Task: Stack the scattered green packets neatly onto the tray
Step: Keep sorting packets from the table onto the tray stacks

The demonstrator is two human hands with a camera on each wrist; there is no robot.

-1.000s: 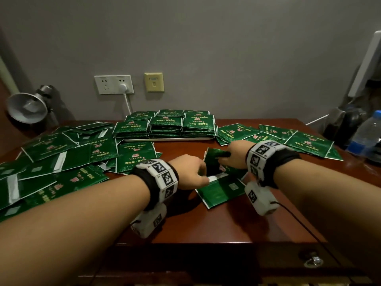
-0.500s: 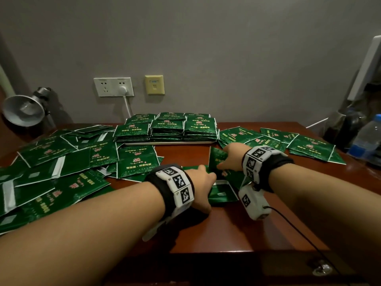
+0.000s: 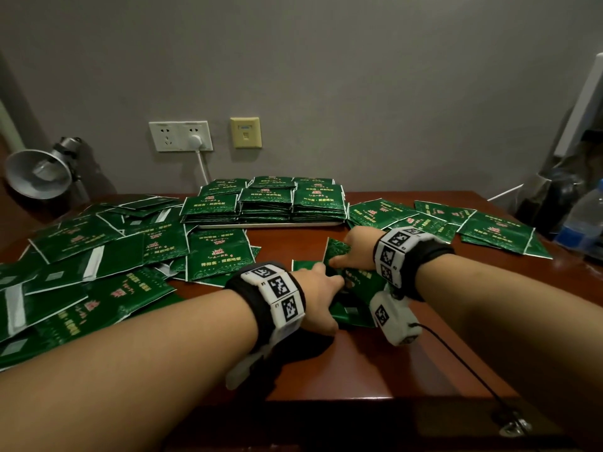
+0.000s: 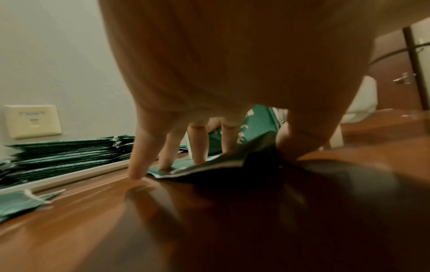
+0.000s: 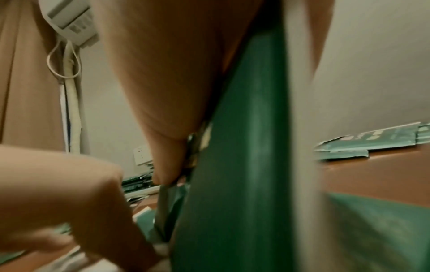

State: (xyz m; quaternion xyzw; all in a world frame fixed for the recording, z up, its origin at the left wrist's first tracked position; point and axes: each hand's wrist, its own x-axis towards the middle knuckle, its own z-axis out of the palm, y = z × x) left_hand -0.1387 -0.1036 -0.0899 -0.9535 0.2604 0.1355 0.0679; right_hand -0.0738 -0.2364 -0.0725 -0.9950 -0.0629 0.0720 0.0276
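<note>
Gathering step: right hand (image 3: 354, 246) grips upright packets (image 3: 339, 252), left hand (image 3: 321, 295) fingers spread pinning flat packet (image 4: 200, 164) on bench (image 3: 326, 370); next, carry to far tray (image 3: 270, 225).

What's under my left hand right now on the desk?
Your left hand presses its fingers on a green packet lying flat on the wooden desk. Whether more packets lie beneath it is hidden by the hand.

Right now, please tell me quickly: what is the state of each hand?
Left hand: fingers spread and fairly straight, pressing on a flat green packet on the table.
Right hand: grips an upright green packet.
</note>
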